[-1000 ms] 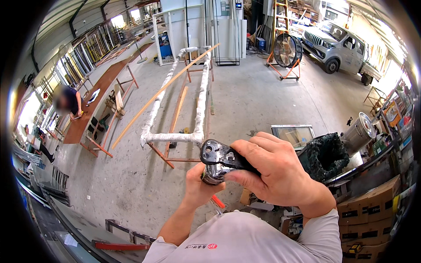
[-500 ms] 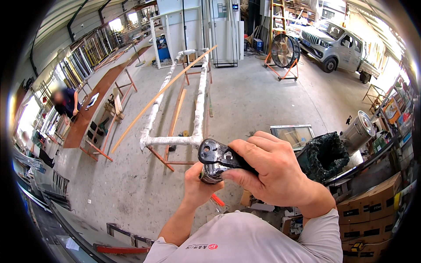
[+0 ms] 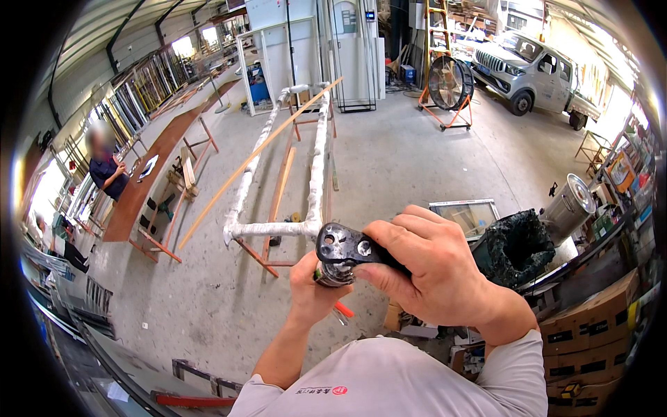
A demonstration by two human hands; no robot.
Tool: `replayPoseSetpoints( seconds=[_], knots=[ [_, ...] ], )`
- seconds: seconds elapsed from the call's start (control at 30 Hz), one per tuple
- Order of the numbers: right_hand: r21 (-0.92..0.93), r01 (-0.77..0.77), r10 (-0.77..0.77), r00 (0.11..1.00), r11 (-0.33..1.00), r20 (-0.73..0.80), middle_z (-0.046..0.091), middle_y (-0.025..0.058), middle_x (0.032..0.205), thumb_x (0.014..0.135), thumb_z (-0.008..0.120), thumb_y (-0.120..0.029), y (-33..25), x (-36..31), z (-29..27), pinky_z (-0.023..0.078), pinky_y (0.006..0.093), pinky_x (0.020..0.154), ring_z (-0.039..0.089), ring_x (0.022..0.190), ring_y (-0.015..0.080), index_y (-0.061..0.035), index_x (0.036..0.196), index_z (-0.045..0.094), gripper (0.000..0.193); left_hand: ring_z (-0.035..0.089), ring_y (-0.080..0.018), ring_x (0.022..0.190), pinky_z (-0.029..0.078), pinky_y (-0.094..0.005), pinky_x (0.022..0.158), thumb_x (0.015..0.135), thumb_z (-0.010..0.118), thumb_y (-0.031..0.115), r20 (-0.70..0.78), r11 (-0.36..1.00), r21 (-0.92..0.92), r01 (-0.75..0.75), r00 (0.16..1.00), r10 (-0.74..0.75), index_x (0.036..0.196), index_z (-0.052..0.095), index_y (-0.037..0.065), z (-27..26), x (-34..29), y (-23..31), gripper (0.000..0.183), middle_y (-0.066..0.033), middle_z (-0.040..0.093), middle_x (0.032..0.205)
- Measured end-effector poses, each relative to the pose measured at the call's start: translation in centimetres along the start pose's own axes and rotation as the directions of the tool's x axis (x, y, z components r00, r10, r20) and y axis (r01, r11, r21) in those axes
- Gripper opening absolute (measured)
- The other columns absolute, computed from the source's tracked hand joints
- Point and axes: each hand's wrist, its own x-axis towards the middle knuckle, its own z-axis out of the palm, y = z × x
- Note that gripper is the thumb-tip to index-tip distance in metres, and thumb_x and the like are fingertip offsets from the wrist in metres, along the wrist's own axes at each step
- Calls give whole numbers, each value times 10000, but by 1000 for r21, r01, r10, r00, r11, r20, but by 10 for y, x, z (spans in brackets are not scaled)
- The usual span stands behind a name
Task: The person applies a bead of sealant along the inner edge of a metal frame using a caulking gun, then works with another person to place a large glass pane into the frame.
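In front of my chest, both hands are closed on a black tool (image 3: 344, 243) with a flat, rounded, scuffed head that has a hole and a round metal spot. My right hand (image 3: 425, 267) wraps round its black handle from the right, thumb along the near side. Beneath the head is a dark, shiny cylindrical part (image 3: 334, 274), gripped by my left hand (image 3: 310, 288) from below. The tool's exact kind is not clear. An orange-red piece (image 3: 344, 310) shows below my hands; whether it belongs to the tool I cannot tell.
Ahead, a white-wrapped rectangular frame (image 3: 274, 228) rests on red metal stands, a wooden strip (image 3: 260, 149) lying across it. At right are a black-lined bin (image 3: 511, 243), a metal drum (image 3: 571, 201) and cardboard boxes (image 3: 590, 326). A person (image 3: 108, 170) stands by the long brown board (image 3: 142, 201) at left.
The tool's head has tilted slightly, showing more of its top face. Both hands keep their grip. At the brown board, the person has straightened up from a bent posture.
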Motion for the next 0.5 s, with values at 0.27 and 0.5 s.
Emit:
replayPoseSetpoints(
  seconds=[0.27,0.5],
  knots=[
    [225,-89,141,964,970,-227,602,60,761,896,696,-165,26,-20,-3,442,293,612,541,672,151,34,1070,627,273,644,-137,838,520,-282,753,610,782,-54,14,986,164,42,999,-45,1050,660,5,10,8,11,460,-56,667,948],
    [338,-549,622,766,765,-163,531,-3,742,982,616,-193,74,-79,-33,402,237,583,453,644,59,33,1179,600,300,569,-64,694,487,-244,630,675,728,-24,121,990,43,132,983,-136,945,642,1,59,21,24,285,4,626,770]
  ],
)
